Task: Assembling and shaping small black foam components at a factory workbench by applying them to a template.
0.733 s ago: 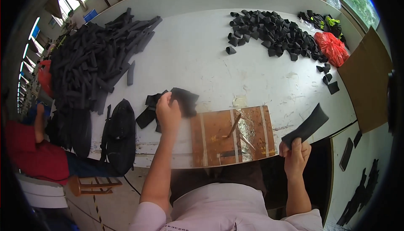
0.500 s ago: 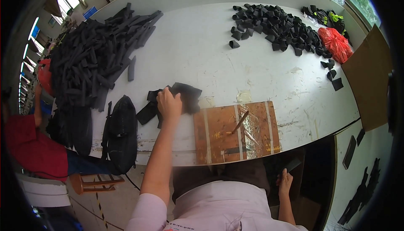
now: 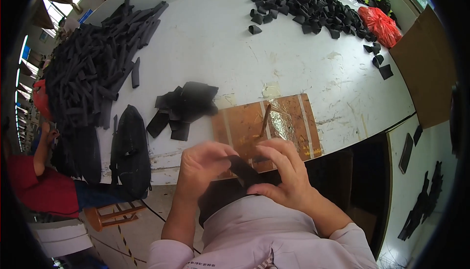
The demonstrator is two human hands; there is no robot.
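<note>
In front of my body, at the near edge of the wooden board [image 3: 293,117], both hands hold one short black fabric strip [image 3: 245,170]. My left hand [image 3: 201,163], slightly blurred, has its fingers closed at the strip's upper left end. Thumb and fingers of my right hand [image 3: 289,176] curve round the lower right end. A peg-like brown stick [image 3: 265,121] rises from the board. Left of the board lies a loose heap of flat black pieces [image 3: 196,95], with neither hand on it.
A large pile of dark tubes [image 3: 93,63] covers the table's left, behind two black bags [image 3: 132,151]. Short black rings [image 3: 313,9] lie at the far right beside a red plastic bag [image 3: 381,26] and cardboard [image 3: 421,68]. A person in red [image 3: 44,185] sits at left.
My left hand has come from the flat black pieces toward my body. My right hand has risen from below the table edge at right, and both now meet at the strip. The view has shifted.
</note>
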